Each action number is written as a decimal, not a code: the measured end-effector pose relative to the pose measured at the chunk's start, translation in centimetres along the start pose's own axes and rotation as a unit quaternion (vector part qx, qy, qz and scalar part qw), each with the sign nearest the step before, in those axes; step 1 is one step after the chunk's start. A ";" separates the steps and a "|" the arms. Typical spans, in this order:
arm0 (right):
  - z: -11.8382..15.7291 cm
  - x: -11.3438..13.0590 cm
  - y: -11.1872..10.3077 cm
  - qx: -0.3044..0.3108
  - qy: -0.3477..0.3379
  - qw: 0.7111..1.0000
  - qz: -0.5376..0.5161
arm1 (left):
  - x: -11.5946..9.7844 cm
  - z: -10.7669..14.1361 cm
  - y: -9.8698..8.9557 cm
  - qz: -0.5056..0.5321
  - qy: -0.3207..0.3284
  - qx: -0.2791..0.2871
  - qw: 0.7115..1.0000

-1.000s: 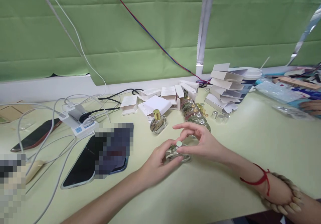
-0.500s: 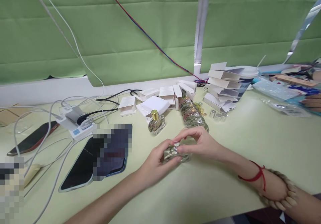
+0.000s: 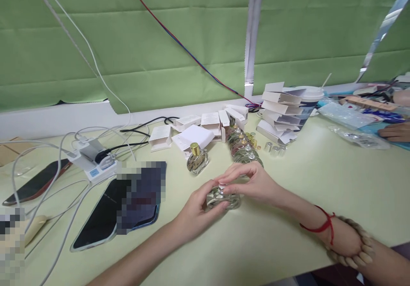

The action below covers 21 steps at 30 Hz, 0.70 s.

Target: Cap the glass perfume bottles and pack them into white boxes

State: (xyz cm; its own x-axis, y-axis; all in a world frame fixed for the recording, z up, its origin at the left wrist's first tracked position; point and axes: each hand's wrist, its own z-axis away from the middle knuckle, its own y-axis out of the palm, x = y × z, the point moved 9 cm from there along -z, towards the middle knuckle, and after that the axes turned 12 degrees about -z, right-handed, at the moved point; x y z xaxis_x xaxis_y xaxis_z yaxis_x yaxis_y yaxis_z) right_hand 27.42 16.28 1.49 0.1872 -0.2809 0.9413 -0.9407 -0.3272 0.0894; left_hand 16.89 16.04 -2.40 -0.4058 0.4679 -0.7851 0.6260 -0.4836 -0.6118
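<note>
My left hand is wrapped around the side of a clear glass perfume bottle standing on the table. Thumb and fingers of my right hand pinch the silver top of that same bottle; part of it is hidden by the fingers. Beyond my right hand a row of several uncapped perfume bottles runs back towards the boxes. Left of the row stands another perfume bottle with a gold cap. Several loose silver caps and gold caps are beside the row.
White cartons lie at the back, and more open ones are in a stack by a lidded cup. Phones, white cables and a power strip occupy the left. At far right, another person's hand is near plastic bags.
The whole view has shifted slightly, so things appear a little further left. Both hands keep their hold on the bottle, with the right fingers a little lower over the silver top.
</note>
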 end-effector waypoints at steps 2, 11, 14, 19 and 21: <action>0.0 0.7 0.0 -0.004 -0.027 0.999 0.027 | 0.1 0.0 0.0 -0.001 -0.003 0.002 1.000; 1.3 6.0 -9.0 -0.321 -0.146 0.872 0.339 | -0.1 0.1 -0.2 -0.014 -0.033 0.007 0.999; 0.6 4.5 -11.3 -0.304 -0.057 0.771 0.556 | -0.2 0.0 -0.3 -0.018 -0.027 0.005 0.999; 0.3 0.7 -14.5 -0.255 0.088 0.733 0.624 | -0.5 0.0 -0.3 -0.053 -0.003 -0.011 0.999; 0.4 0.4 -15.1 -0.254 0.100 0.734 0.622 | -0.6 0.1 -0.3 -0.060 0.003 -0.012 0.998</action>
State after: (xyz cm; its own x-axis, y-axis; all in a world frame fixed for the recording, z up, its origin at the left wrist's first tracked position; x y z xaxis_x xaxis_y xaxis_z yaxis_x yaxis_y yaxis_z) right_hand 41.79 20.74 0.43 -0.9032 0.0777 0.4221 -0.3422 0.4630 -0.8176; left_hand 16.92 15.83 -1.73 -0.4753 0.5263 -0.7051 0.5892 -0.4048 -0.6993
